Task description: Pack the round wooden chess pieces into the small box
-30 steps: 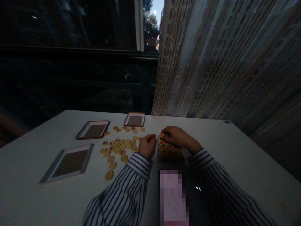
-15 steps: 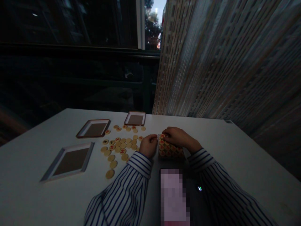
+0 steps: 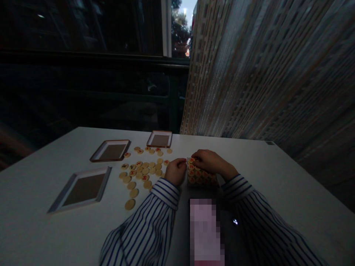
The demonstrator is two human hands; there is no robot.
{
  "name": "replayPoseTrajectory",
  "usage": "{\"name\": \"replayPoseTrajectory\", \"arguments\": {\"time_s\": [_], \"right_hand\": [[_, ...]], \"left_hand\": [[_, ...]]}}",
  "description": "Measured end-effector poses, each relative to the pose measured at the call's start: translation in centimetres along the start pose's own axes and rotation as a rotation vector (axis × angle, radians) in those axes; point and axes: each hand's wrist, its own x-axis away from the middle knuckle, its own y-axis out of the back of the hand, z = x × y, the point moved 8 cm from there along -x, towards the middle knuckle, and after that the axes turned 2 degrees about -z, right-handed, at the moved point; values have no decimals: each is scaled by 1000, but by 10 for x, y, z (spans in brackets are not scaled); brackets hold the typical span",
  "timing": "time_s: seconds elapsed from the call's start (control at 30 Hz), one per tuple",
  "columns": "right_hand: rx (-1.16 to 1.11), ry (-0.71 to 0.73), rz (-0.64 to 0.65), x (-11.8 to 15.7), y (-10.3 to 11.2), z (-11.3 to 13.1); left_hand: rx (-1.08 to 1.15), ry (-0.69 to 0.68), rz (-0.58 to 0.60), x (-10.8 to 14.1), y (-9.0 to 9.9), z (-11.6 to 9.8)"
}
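Note:
Round wooden pieces with red marks fill a box [image 3: 202, 176] on the table in front of me. My left hand [image 3: 175, 171] is closed at the box's left edge, its fingertips pressed against that side. Over the top of the box lies my right hand [image 3: 210, 162], fingers bent down onto the pieces near the upper left corner; whether it pinches one is hidden. Loose round pieces [image 3: 145, 171] lie scattered to the left of my left hand, most with plain faces up, some showing red or dark marks.
Three shallow square trays or lids stand on the white table [image 3: 277, 192]: one at the left [image 3: 83, 188], one behind it [image 3: 112, 150], one at the back [image 3: 160, 139]. A blurred-out phone screen [image 3: 205, 229] lies near me. A string curtain [image 3: 249, 74] hangs behind.

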Motion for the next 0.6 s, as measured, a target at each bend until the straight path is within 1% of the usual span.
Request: {"name": "replayPoseTrajectory", "arguments": {"time_s": [0.23, 0.6], "right_hand": [[-3, 3, 15, 0, -2, 0], [-8, 10, 20, -1, -2, -2]], "left_hand": [[30, 2, 15, 0, -1, -1], [22, 13, -5, 1, 1, -1]]}}
